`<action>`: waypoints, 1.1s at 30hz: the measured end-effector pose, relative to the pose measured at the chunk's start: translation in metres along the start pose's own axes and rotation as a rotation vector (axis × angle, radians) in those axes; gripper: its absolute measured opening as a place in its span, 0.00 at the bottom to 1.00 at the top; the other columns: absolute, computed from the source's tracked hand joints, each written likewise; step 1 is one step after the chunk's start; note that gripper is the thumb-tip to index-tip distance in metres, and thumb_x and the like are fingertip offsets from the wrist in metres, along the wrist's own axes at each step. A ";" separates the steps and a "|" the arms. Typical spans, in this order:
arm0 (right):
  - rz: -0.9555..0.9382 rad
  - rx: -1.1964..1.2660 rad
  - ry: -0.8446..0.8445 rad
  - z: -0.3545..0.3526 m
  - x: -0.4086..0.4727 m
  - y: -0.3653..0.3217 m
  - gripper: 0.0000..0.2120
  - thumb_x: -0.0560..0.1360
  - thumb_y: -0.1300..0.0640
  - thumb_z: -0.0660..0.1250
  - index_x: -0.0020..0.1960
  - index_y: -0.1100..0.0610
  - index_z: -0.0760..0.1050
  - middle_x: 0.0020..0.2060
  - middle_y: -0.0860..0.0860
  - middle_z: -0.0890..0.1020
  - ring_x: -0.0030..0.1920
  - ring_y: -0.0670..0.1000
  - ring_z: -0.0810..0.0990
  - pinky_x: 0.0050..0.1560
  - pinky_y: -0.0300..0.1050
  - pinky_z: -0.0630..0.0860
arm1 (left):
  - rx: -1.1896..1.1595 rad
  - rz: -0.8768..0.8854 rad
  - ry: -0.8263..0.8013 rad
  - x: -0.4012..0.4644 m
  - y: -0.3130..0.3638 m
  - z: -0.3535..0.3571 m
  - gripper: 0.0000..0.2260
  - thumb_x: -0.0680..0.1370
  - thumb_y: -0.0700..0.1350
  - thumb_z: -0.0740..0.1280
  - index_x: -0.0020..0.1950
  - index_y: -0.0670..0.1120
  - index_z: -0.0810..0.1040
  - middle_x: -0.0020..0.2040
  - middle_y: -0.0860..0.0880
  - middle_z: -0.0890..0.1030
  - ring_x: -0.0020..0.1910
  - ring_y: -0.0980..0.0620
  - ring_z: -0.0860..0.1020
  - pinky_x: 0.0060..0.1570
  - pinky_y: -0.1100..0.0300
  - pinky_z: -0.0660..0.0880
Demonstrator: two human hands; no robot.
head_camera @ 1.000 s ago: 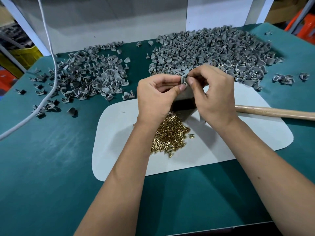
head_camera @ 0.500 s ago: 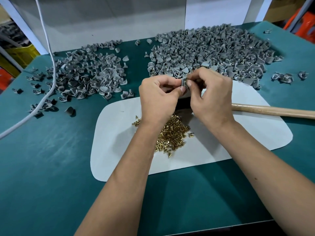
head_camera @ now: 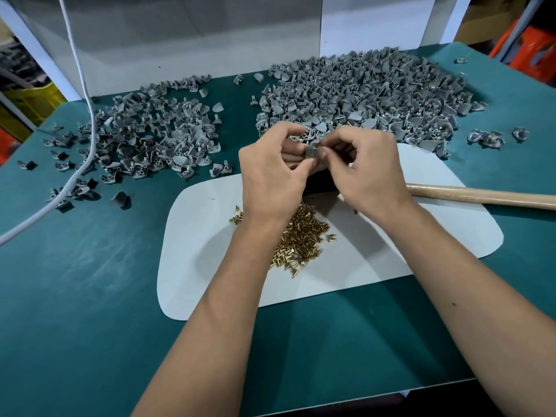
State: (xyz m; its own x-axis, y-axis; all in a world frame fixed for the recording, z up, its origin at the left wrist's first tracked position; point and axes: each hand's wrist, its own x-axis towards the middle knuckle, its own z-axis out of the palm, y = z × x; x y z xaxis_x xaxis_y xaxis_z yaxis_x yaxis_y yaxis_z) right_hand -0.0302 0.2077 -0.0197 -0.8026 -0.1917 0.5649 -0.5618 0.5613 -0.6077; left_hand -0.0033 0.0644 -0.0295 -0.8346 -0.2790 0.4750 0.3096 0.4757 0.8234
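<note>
The left hand (head_camera: 270, 176) and the right hand (head_camera: 368, 173) meet fingertip to fingertip, and between them sits one small grey plastic part (head_camera: 313, 152). Each hand pinches it with curled thumb and forefinger, the other fingers tucked in. Whether the right fingers also hold something else cannot be told. Directly below the grip lies a dark block (head_camera: 319, 183), and nearer the person a heap of brass inserts (head_camera: 301, 239) rests on the white mat (head_camera: 421, 236). A wooden handle (head_camera: 481, 195) runs off to the right of the grip. Beyond it spreads the large grey pile (head_camera: 376, 91), and to the left and farther back lies the looser grey pile (head_camera: 150, 139).
</note>
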 end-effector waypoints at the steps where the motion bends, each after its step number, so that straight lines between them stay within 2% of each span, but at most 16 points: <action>1: 0.006 -0.015 -0.027 -0.006 0.003 0.002 0.03 0.77 0.59 0.72 0.48 0.56 0.85 0.39 0.47 0.84 0.39 0.44 0.79 0.44 0.26 0.70 | 0.025 0.014 0.006 0.000 0.001 -0.001 0.18 0.70 0.37 0.81 0.56 0.48 0.81 0.41 0.54 0.84 0.41 0.61 0.84 0.45 0.65 0.82; 4: 0.100 -0.093 -0.127 -0.036 0.014 0.014 0.04 0.77 0.53 0.73 0.44 0.53 0.83 0.35 0.46 0.82 0.35 0.44 0.78 0.37 0.31 0.72 | 0.085 0.037 0.018 0.003 0.000 -0.004 0.14 0.72 0.38 0.79 0.56 0.48 0.83 0.43 0.55 0.84 0.44 0.59 0.84 0.48 0.61 0.83; 7: 0.215 -0.304 -0.477 -0.064 0.019 0.033 0.07 0.74 0.50 0.76 0.44 0.52 0.81 0.37 0.47 0.83 0.38 0.46 0.80 0.39 0.42 0.77 | 0.194 0.089 -0.005 0.006 -0.002 -0.012 0.11 0.77 0.40 0.74 0.59 0.43 0.85 0.50 0.50 0.86 0.50 0.54 0.84 0.57 0.54 0.81; 9: 0.253 -0.437 -0.702 -0.074 0.017 0.041 0.12 0.71 0.49 0.78 0.48 0.53 0.79 0.39 0.47 0.81 0.39 0.47 0.79 0.39 0.44 0.74 | 0.276 0.126 -0.038 0.008 -0.004 -0.015 0.09 0.79 0.41 0.71 0.58 0.43 0.86 0.53 0.50 0.86 0.55 0.50 0.82 0.62 0.55 0.77; 10: 0.256 -0.457 -0.750 -0.074 0.015 0.043 0.13 0.70 0.50 0.79 0.48 0.52 0.78 0.39 0.47 0.80 0.39 0.46 0.77 0.38 0.44 0.71 | 0.330 0.138 -0.056 0.010 -0.006 -0.017 0.08 0.80 0.41 0.70 0.57 0.44 0.87 0.53 0.51 0.85 0.59 0.48 0.80 0.64 0.56 0.74; 13: 0.205 -0.485 -0.713 -0.071 0.012 0.044 0.11 0.72 0.50 0.78 0.45 0.52 0.77 0.40 0.47 0.80 0.38 0.45 0.75 0.35 0.42 0.68 | 0.426 0.070 -0.141 0.015 -0.014 -0.018 0.08 0.81 0.42 0.69 0.55 0.49 0.87 0.60 0.53 0.83 0.69 0.47 0.69 0.70 0.57 0.62; 15: 0.184 -0.537 -0.707 -0.072 0.012 0.046 0.09 0.75 0.50 0.75 0.44 0.52 0.76 0.41 0.50 0.81 0.39 0.49 0.77 0.36 0.44 0.70 | 0.406 0.001 -0.183 0.015 -0.019 -0.018 0.08 0.81 0.42 0.69 0.55 0.52 0.87 0.65 0.54 0.81 0.73 0.47 0.64 0.73 0.57 0.58; 18: 0.215 -0.488 -0.644 -0.079 0.018 0.045 0.08 0.80 0.53 0.70 0.47 0.56 0.75 0.42 0.53 0.81 0.40 0.52 0.77 0.40 0.49 0.72 | 0.330 -0.019 -0.203 0.015 -0.024 -0.019 0.08 0.81 0.43 0.70 0.55 0.53 0.86 0.65 0.54 0.80 0.72 0.47 0.64 0.67 0.65 0.55; 20: 0.229 -0.375 -0.545 -0.082 0.024 0.038 0.08 0.82 0.53 0.65 0.48 0.56 0.74 0.41 0.52 0.80 0.40 0.53 0.77 0.42 0.51 0.73 | 0.291 -0.022 -0.193 0.017 -0.027 -0.020 0.08 0.80 0.43 0.72 0.56 0.53 0.86 0.63 0.55 0.80 0.71 0.48 0.67 0.70 0.63 0.58; 22: 0.220 -0.247 -0.436 -0.081 0.029 0.026 0.10 0.84 0.53 0.62 0.45 0.54 0.74 0.38 0.53 0.79 0.38 0.55 0.75 0.41 0.52 0.73 | 0.256 -0.040 -0.186 0.019 -0.029 -0.022 0.09 0.78 0.43 0.74 0.57 0.51 0.86 0.62 0.54 0.81 0.70 0.47 0.72 0.74 0.53 0.64; 25: 0.156 -0.166 -0.332 -0.072 0.030 0.007 0.15 0.84 0.53 0.60 0.39 0.51 0.71 0.35 0.54 0.79 0.35 0.56 0.75 0.38 0.50 0.72 | 0.186 -0.077 -0.171 0.019 -0.031 -0.022 0.10 0.75 0.41 0.76 0.55 0.50 0.86 0.60 0.54 0.82 0.67 0.48 0.75 0.71 0.49 0.69; 27: 0.134 -0.164 -0.345 -0.063 0.029 -0.002 0.16 0.85 0.53 0.59 0.38 0.51 0.70 0.34 0.53 0.80 0.34 0.55 0.76 0.36 0.49 0.72 | 0.147 -0.086 -0.156 0.018 -0.031 -0.021 0.07 0.74 0.41 0.77 0.51 0.50 0.86 0.58 0.55 0.82 0.66 0.51 0.76 0.70 0.55 0.71; 30: 0.108 -0.273 -0.446 -0.049 0.028 -0.011 0.17 0.85 0.52 0.59 0.38 0.52 0.70 0.36 0.53 0.80 0.38 0.56 0.78 0.38 0.49 0.72 | 0.110 -0.086 -0.149 0.017 -0.029 -0.018 0.05 0.74 0.38 0.77 0.46 0.47 0.86 0.54 0.53 0.82 0.62 0.56 0.79 0.59 0.74 0.70; 32: 0.090 -0.313 -0.463 -0.044 0.030 -0.015 0.18 0.85 0.51 0.59 0.37 0.52 0.69 0.37 0.53 0.80 0.40 0.58 0.79 0.42 0.50 0.74 | 0.090 -0.093 -0.161 0.017 -0.027 -0.018 0.06 0.74 0.37 0.76 0.44 0.47 0.85 0.53 0.52 0.82 0.60 0.57 0.80 0.56 0.77 0.70; 33: 0.079 -0.300 -0.445 -0.045 0.032 -0.018 0.18 0.85 0.51 0.59 0.36 0.51 0.69 0.37 0.53 0.80 0.40 0.58 0.79 0.43 0.50 0.75 | 0.094 -0.089 -0.169 0.017 -0.025 -0.018 0.06 0.74 0.37 0.76 0.43 0.48 0.85 0.53 0.52 0.82 0.60 0.58 0.80 0.58 0.74 0.72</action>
State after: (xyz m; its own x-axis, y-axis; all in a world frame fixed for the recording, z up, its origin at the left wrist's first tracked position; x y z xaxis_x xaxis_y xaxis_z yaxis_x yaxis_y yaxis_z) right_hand -0.0369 0.2277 0.0337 -0.8840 -0.4256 0.1931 -0.4667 0.7805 -0.4161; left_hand -0.0169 0.0329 -0.0368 -0.9238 -0.1834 0.3360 0.1937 0.5332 0.8235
